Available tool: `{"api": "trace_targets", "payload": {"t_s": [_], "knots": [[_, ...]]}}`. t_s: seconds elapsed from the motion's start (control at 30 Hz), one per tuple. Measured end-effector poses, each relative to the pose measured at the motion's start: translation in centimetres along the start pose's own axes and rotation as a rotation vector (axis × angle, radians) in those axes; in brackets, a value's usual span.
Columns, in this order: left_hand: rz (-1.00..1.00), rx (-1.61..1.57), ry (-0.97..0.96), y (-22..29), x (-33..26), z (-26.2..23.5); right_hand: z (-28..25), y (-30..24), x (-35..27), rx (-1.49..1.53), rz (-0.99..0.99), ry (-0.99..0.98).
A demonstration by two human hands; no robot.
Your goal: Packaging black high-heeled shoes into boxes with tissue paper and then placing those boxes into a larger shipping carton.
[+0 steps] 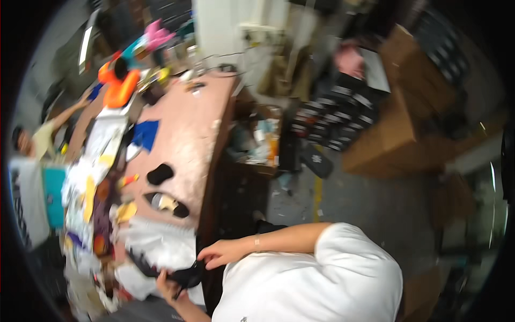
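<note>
My left hand [169, 287] and my right hand [220, 252] meet at the near end of a long brown worktable [188, 123]. Both grip a small black piece [186, 276], soft-looking, perhaps fabric or a shoe part; motion blur hides its exact shape. A band sits on my right wrist. My white shirt [316, 284] fills the lower right. Under my hands lie white sheets [155, 241]. Just beyond them on the table are a dark sole-like piece [166, 204] and a black lump [160, 173].
Colourful paper and fabric scraps [91, 193] pile along the table's left side, with a blue piece [145, 134] and orange items [119, 86] farther off. Another person [37, 140] is at the far left. Cardboard boxes [397, 129] and stacked black boxes [338, 118] stand on the right.
</note>
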State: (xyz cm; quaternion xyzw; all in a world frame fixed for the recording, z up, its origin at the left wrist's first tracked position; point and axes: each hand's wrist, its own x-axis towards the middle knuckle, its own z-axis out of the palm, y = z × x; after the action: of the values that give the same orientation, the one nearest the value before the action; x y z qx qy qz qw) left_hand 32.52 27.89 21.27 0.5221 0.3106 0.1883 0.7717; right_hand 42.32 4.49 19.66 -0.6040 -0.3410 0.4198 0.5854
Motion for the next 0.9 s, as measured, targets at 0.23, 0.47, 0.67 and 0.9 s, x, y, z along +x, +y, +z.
{"api": "trace_targets", "payload": {"t_s": [0.23,0.47,0.67,0.9], "knots": [[-0.362,-0.249,-0.041,-2.1,-3.8,11.0,-2.8,2.6,-6.5,0.522,0.255,-0.094],[-0.323,-0.496,0.111,-2.2,-8.1,6.2,-2.2,0.2,-3.2,0.367,0.396,-0.346],[-0.163,-0.594,0.150,0.1,-8.3,1.6,1.8,-1.8,1.7,0.427,0.421,-0.439],[-0.033,-0.700,0.221,0.4,-8.0,-2.5,6.2,-1.5,5.1,0.754,0.508,-0.499]]}}
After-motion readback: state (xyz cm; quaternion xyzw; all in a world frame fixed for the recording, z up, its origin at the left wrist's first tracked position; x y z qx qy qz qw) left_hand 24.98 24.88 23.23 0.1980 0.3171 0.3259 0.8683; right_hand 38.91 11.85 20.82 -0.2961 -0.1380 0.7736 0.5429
